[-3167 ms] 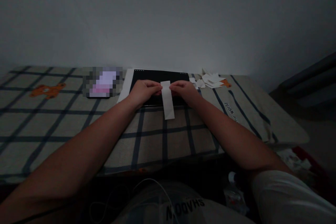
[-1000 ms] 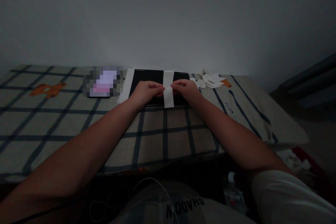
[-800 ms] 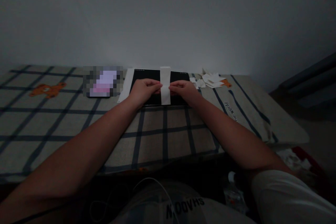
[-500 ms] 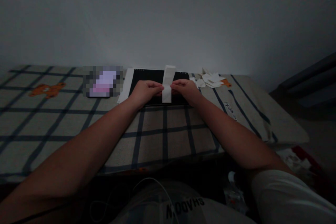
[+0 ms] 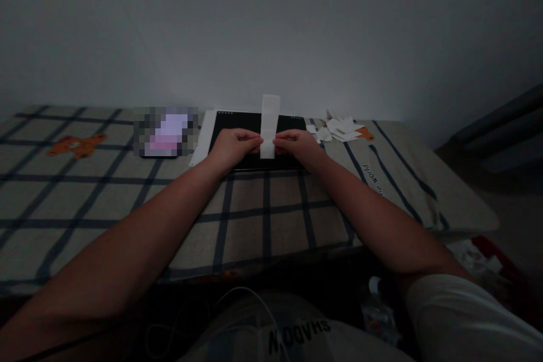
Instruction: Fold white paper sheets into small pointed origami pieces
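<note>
A narrow white paper strip [image 5: 270,113] stands up between my hands, its lower end bent toward me. My left hand [image 5: 235,147] pinches its left edge between thumb and fingers. On the opposite edge, my right hand [image 5: 302,146] pinches it the same way. Beneath both hands lies a black flat board or notebook [image 5: 237,120] with small holes along its far edge. White sheets [image 5: 203,134] stick out from under its left side. Just right of it is a loose pile of white paper pieces [image 5: 341,128].
A phone [image 5: 167,133] with a lit, blurred screen lies to the left on the checked tablecloth [image 5: 127,198]. Behind the table rises a grey wall [image 5: 271,28]. Below the right edge are a plastic bottle [image 5: 377,311] and a red container [image 5: 504,266] holding white scraps.
The paper strip's upper part has straightened and reaches higher, while its lower end has moved up slightly. Both hands keep their pinch and have shifted only a little.
</note>
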`<control>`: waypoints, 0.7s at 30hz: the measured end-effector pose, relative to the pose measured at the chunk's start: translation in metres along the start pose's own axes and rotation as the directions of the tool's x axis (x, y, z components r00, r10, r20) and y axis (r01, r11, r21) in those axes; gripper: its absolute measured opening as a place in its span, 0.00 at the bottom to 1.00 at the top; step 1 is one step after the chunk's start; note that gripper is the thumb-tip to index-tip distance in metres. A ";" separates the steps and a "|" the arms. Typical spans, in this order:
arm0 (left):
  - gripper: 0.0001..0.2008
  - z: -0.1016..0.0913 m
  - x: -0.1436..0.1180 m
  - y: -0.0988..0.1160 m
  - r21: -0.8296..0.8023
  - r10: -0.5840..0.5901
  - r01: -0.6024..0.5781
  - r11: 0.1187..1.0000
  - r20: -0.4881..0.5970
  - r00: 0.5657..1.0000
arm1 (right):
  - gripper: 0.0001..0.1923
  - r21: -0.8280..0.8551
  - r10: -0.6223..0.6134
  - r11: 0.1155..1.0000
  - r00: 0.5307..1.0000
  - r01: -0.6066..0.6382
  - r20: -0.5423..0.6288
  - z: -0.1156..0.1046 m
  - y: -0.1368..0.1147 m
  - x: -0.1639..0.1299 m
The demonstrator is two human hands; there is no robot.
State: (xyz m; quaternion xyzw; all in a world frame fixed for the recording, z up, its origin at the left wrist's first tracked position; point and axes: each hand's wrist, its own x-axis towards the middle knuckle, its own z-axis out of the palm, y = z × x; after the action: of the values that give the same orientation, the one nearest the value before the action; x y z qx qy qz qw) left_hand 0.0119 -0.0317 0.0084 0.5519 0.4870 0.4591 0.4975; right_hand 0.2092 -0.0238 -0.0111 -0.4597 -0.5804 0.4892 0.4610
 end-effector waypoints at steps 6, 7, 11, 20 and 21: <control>0.07 0.000 0.001 -0.002 -0.028 -0.026 0.027 0.999 0.030 0.999 | 0.07 -0.092 -0.096 0.991 0.995 0.093 -0.023 -0.003 0.003 0.002; 0.07 0.000 0.001 -0.003 -0.016 -0.027 0.027 0.999 0.042 0.999 | 0.08 -0.084 -0.091 0.993 0.995 0.089 -0.031 -0.003 0.003 0.002; 0.07 -0.001 0.002 -0.004 0.015 0.004 -0.004 1.000 0.002 1.000 | 0.09 -0.054 -0.042 0.998 0.999 0.042 -0.006 -0.002 0.003 0.001; 0.04 -0.001 0.000 0.001 0.024 -0.016 0.015 1.000 0.040 0.999 | 0.07 -0.109 -0.091 0.990 0.995 0.086 -0.041 -0.001 -0.002 -0.002; 0.04 -0.001 0.000 0.002 0.039 -0.004 0.002 0.999 0.028 1.000 | 0.08 -0.096 -0.073 0.993 0.997 0.070 -0.028 -0.001 -0.002 -0.002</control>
State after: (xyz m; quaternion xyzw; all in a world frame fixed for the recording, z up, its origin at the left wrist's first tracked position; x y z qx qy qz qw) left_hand 0.0107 -0.0315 0.0101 0.5671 0.4895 0.4410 0.4942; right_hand 0.2103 -0.0256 -0.0095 -0.4676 -0.6117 0.4369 0.4651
